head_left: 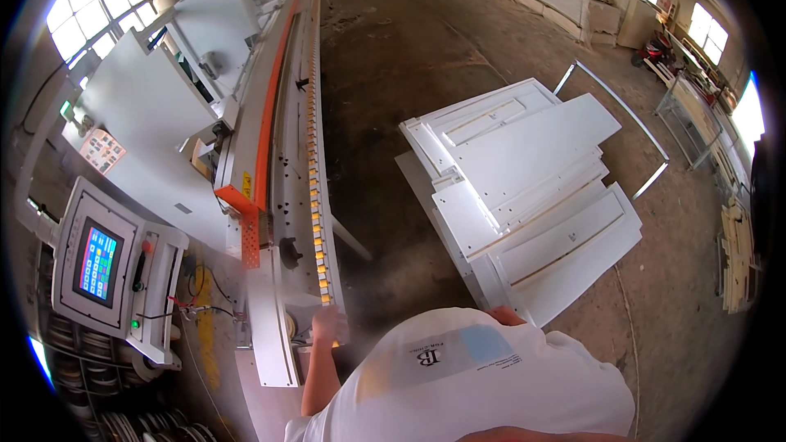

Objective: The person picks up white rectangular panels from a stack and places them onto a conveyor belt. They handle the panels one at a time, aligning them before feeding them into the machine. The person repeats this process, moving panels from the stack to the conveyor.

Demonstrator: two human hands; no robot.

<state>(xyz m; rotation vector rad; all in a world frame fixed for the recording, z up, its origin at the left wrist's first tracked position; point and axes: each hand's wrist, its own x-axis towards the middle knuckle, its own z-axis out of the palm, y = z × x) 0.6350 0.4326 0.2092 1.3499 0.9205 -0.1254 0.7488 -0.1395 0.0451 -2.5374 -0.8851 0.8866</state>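
My left hand is at the near end of a long machine rail lined with yellow rollers. It is blurred, so its fingers do not show clearly. A narrow white board with small holes lies on the machine bed just left of it. Most of my right hand is hidden behind my white shirt. What shows of it is beside the near edge of a stack of white panels; I cannot make out whether it grips a panel.
A control panel with a lit screen stands at the left, before the machine's grey housing. An orange guard beam runs along the machine. Beyond the panels rises a metal frame rail. Wooden boards are piled far right.
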